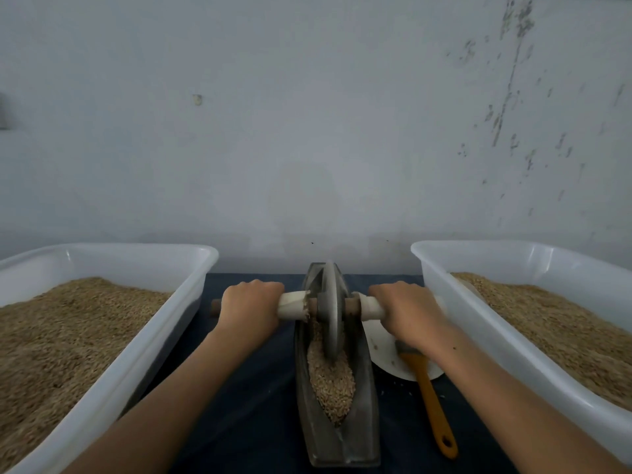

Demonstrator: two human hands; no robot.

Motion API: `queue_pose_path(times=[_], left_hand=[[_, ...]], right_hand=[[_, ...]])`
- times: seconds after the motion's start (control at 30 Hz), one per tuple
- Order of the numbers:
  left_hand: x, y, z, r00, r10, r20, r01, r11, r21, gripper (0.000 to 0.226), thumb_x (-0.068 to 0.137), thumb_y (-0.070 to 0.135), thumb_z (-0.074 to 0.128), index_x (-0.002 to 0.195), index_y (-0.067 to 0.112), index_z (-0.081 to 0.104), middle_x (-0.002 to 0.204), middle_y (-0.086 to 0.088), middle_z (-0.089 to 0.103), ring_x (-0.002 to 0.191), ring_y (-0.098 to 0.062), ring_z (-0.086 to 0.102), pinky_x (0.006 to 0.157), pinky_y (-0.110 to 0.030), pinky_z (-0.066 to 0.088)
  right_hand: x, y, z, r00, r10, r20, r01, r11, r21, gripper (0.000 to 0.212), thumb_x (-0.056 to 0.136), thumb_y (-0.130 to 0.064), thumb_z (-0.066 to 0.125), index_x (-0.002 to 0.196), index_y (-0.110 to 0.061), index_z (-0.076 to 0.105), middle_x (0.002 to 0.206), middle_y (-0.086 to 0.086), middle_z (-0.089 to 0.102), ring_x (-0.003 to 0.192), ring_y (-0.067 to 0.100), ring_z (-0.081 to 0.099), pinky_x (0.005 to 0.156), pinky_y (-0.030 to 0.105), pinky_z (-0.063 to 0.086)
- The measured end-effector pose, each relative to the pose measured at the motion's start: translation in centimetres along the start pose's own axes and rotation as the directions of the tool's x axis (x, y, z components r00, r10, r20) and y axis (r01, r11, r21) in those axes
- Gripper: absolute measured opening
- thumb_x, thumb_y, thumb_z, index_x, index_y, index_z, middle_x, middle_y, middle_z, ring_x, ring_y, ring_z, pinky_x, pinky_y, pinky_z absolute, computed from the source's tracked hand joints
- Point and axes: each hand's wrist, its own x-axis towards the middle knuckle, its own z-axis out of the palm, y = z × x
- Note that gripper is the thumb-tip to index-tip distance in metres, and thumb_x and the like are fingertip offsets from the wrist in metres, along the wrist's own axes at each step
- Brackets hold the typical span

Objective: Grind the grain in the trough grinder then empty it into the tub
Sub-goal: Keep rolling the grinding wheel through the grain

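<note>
A dark metal boat-shaped trough grinder (362, 436) lies lengthways in front of me on a dark cloth. Pale grain (331, 384) fills its groove. A grey metal wheel (331, 309) stands upright in the groove, towards the far end, on a wooden axle wrapped in white. My left hand (251, 307) grips the axle left of the wheel. My right hand (407, 311) grips it on the right side. A white plastic tub (143, 340) full of grain stands at the left, and a second white tub (478, 323) with grain stands at the right.
A white plate (384, 354) lies between the trough and the right tub, partly under my right forearm. A brush with an orange handle (436, 408) rests on it, handle towards me. A pale wall rises just behind the table.
</note>
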Motion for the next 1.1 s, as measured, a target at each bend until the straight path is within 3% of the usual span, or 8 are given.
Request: queue_pose_path(times=[0.13,0.23,0.37,0.47,0.6,0.77,0.87,1.1], left_hand=[[-0.1,0.1,0.1,0.999,0.0,-0.052,0.0,1.0,0.004,0.018,0.088,0.03,0.053,0.104,0.024,0.054,0.097,0.004,0.061,0.088,-0.017,0.059,0.066,-0.027,0.035],[-0.1,0.0,-0.5,0.995,0.0,0.1,-0.003,1.0,0.022,0.027,0.085,0.032,0.059,0.11,0.023,0.057,0.098,0.003,0.061,0.088,-0.016,0.058,0.069,-0.028,0.037],[-0.1,-0.5,-1.5,0.935,0.028,0.353,-0.024,1.0,-0.014,0.044,0.077,0.038,0.069,0.116,0.022,0.057,0.098,0.002,0.062,0.083,-0.015,0.056,0.07,-0.028,0.039],[-0.1,-0.7,-1.8,0.895,0.049,0.443,-0.031,0.998,-0.048,0.048,0.074,0.039,0.072,0.117,0.022,0.058,0.1,0.002,0.064,0.087,-0.016,0.059,0.072,-0.029,0.042],[0.0,-0.3,-1.5,0.94,0.024,0.34,-0.025,1.0,0.001,0.044,0.076,0.038,0.07,0.116,0.023,0.058,0.103,0.002,0.064,0.093,-0.018,0.06,0.07,-0.029,0.039],[0.1,0.2,-0.5,0.999,0.001,0.045,-0.002,1.0,0.029,0.024,0.087,0.031,0.056,0.11,0.024,0.056,0.102,0.002,0.061,0.094,-0.019,0.059,0.07,-0.028,0.036],[0.0,0.1,-0.2,1.0,0.01,-0.028,-0.01,1.0,0.025,0.021,0.088,0.031,0.055,0.109,0.025,0.055,0.101,0.002,0.062,0.092,-0.018,0.059,0.069,-0.028,0.036],[0.2,-0.8,-1.2,0.933,0.046,0.358,-0.032,0.998,-0.045,0.045,0.076,0.038,0.071,0.116,0.023,0.058,0.103,0.002,0.064,0.091,-0.017,0.06,0.072,-0.029,0.041]], right_hand=[[-0.1,0.1,0.6,0.998,-0.007,-0.07,0.01,0.999,0.037,0.019,0.089,-0.015,0.057,0.086,-0.029,0.044,0.089,-0.005,0.061,0.078,0.016,0.054,0.072,0.031,0.043],[-0.1,0.3,-0.3,0.995,-0.038,0.093,0.038,0.999,-0.003,0.018,0.085,-0.015,0.062,0.096,-0.027,0.055,0.095,-0.003,0.063,0.084,0.016,0.059,0.078,0.031,0.048],[-0.3,0.4,-2.0,0.928,-0.032,0.372,0.031,0.999,0.008,0.039,0.079,-0.016,0.07,0.115,-0.023,0.059,0.095,-0.002,0.061,0.086,0.016,0.06,0.075,0.029,0.049],[-0.4,0.4,-2.5,0.896,-0.025,0.443,0.015,1.0,0.025,0.041,0.078,-0.016,0.071,0.116,-0.022,0.059,0.097,-0.001,0.062,0.089,0.017,0.061,0.077,0.03,0.052],[-0.2,0.5,-1.9,0.924,-0.016,0.383,0.001,0.999,0.04,0.036,0.078,-0.015,0.07,0.112,-0.024,0.061,0.089,-0.003,0.059,0.083,0.016,0.059,0.071,0.028,0.046],[0.1,0.3,0.1,0.999,0.001,0.048,-0.002,1.0,0.03,0.018,0.085,-0.013,0.058,0.088,-0.029,0.051,0.094,-0.003,0.064,0.083,0.017,0.059,0.073,0.032,0.047],[0.1,0.2,0.6,0.999,0.004,-0.038,-0.002,0.999,0.053,0.018,0.088,-0.015,0.057,0.087,-0.031,0.048,0.092,-0.004,0.063,0.083,0.017,0.059,0.078,0.034,0.049],[-0.2,0.3,-2.2,0.941,-0.053,0.335,0.063,0.998,-0.02,0.035,0.079,-0.016,0.069,0.112,-0.024,0.058,0.092,-0.002,0.059,0.083,0.016,0.058,0.072,0.029,0.046]])
